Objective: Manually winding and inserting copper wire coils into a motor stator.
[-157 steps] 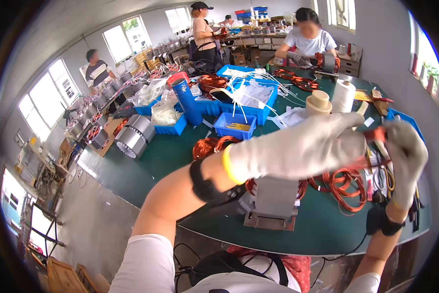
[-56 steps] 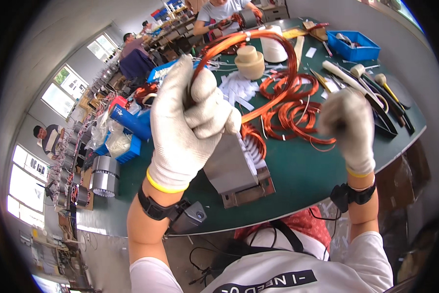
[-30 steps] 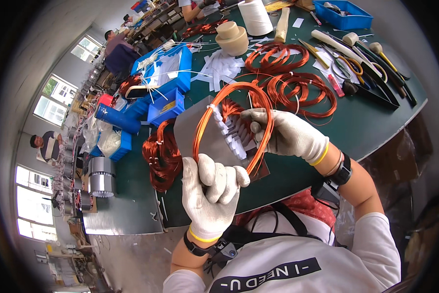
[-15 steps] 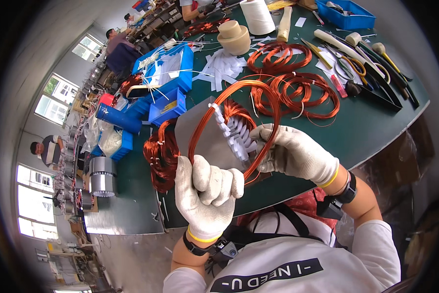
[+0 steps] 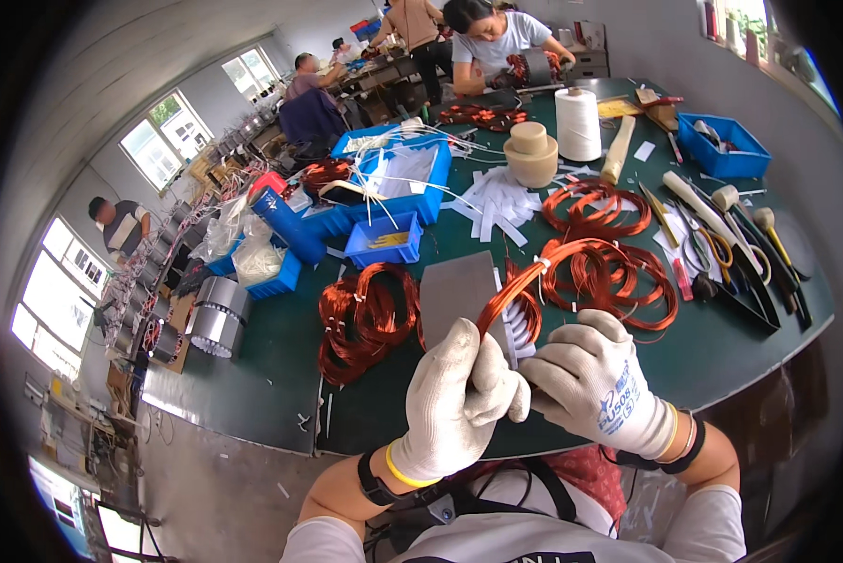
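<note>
A tied coil of copper wire (image 5: 502,298) is tilted over a grey metal stator core (image 5: 459,293), whose slots carry white insulating liners (image 5: 518,328). My left hand (image 5: 464,399), in a white knit glove, is closed around the coil's near left side. Beside it my gloved right hand (image 5: 595,380) has its fingers curled at the coil's near side, fingertips close to the left ones; the wire within its grip is hidden. More copper winding (image 5: 537,305) shows at the core's far right edge.
Bundled copper coils (image 5: 370,314) lie left of the core, further coils (image 5: 619,281) right. Blue bins (image 5: 384,242), paper strips (image 5: 487,202), a thread cone (image 5: 578,127) and hand tools (image 5: 722,235) occupy the green table (image 5: 365,413). A co-worker (image 5: 501,47) works across it.
The coil has turned from an open ring facing me to nearly edge-on. My right hand has rotated back-up and come down beside my left. The view has tilted up, showing the co-worker.
</note>
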Motion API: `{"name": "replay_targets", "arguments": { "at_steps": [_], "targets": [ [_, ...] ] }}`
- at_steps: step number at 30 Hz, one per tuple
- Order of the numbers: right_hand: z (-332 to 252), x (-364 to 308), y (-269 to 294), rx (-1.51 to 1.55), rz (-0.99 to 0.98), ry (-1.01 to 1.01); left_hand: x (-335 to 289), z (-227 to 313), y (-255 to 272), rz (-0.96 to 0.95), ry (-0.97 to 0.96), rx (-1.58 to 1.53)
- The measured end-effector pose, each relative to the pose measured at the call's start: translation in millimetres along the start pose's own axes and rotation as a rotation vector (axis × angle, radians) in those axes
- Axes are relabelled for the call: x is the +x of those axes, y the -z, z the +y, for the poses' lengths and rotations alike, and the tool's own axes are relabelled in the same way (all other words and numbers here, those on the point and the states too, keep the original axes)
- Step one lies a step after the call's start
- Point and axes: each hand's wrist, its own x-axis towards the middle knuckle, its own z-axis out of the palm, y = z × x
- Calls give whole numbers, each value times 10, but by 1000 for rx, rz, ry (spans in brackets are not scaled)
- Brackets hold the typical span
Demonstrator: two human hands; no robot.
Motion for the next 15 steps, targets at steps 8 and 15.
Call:
{"name": "replay_targets", "arguments": {
  "at_steps": [8, 15],
  "targets": [
    [192, 120, -43, -28, -28, 244, 53, 178, 15, 41, 64, -3],
    [302, 235, -43, 311, -116, 72, 311, 373, -212, 0, 64, 226]
  ]
}}
